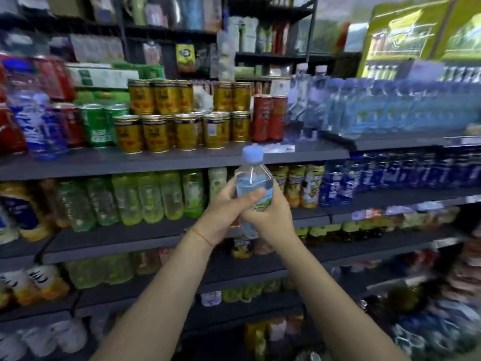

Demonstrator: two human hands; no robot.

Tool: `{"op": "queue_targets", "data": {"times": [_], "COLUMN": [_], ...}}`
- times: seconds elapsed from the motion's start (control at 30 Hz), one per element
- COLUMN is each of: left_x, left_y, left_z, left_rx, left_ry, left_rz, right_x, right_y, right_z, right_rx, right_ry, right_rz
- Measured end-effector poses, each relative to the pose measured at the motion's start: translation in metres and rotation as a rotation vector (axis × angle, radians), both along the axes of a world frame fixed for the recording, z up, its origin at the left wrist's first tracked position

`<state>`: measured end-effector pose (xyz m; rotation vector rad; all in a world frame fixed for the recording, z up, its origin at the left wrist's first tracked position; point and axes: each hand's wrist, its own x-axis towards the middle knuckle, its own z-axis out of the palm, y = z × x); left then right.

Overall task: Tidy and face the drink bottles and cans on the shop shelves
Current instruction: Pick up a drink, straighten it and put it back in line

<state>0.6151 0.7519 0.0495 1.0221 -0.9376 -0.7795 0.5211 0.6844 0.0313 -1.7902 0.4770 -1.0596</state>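
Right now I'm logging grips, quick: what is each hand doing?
Left hand: grips the water bottle.
Right hand: grips the same bottle lower down.

Two bare forearms, no sleeves, left hand (221, 214) with thin red-orange string (at wrist)

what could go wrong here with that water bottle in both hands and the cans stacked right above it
1. The bottle is held just under the shelf edge; lifting it straight up may knock its cap on the edge.
2. The gold cans are stacked two high near the front; a bump could topple them.
3. The left hand and right hand overlap low on the bottle, so the grip could slip.
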Motion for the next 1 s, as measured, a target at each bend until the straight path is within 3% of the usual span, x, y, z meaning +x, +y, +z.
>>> {"op": "queue_targets", "data": {"times": [0.07, 0.2, 0.5, 0.7, 0.87, 1.0], "left_x": [-0.025, -0.049, -0.085, -0.116, -0.137, -0.151], "left_y": [-0.039, -0.119, -0.292, -0.396, -0.464, -0.487], "left_z": [0.014, 0.03, 0.052, 0.064, 0.06, 0.047], "left_rx": [-0.047, -0.021, -0.121, -0.116, 0.008, 0.173], "left_ry": [-0.031, -0.063, -0.529, -0.783, -0.742, -0.844], "left_rz": [-0.002, 0.208, 0.378, 0.594, 0.756, 1.018], "right_x": [-0.026, -0.065, -0.115, -0.148, -0.144, -0.133], "right_y": [-0.034, -0.112, -0.295, -0.39, -0.467, -0.503], "right_z": [0.008, 0.026, 0.069, 0.101, 0.119, 0.119], "right_rx": [0.033, 0.071, -0.019, -0.102, -0.16, -0.207], "right_ry": [-0.068, -0.124, -0.055, -0.172, -0.085, 0.158], "right_rz": [-0.049, -0.147, -0.31, -0.406, -0.441, -0.326]}}
